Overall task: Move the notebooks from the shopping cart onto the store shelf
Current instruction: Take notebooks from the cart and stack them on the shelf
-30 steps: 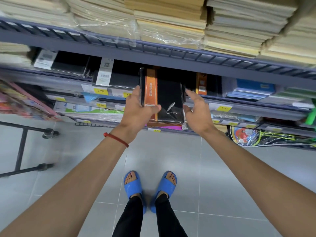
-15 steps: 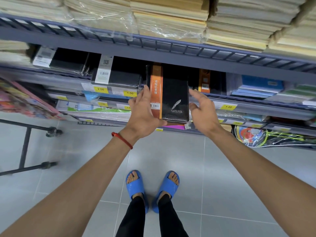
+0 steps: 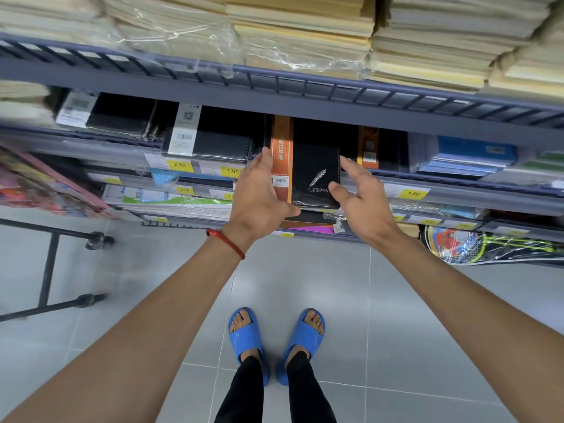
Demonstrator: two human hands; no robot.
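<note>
Seating black notebook at shelf front edge | left hand straight-fingered, pressing its side | right hand spread, empty | next: probably nudge it home

The notebook has its far end hidden under the upper shelf rail, and the left hand covers its near left corner. The left edge cuts the cart down to bars and wheels; the right edge cuts the racket. Colourful covers at left are blurred, the lowest price tags unreadable.
</note>
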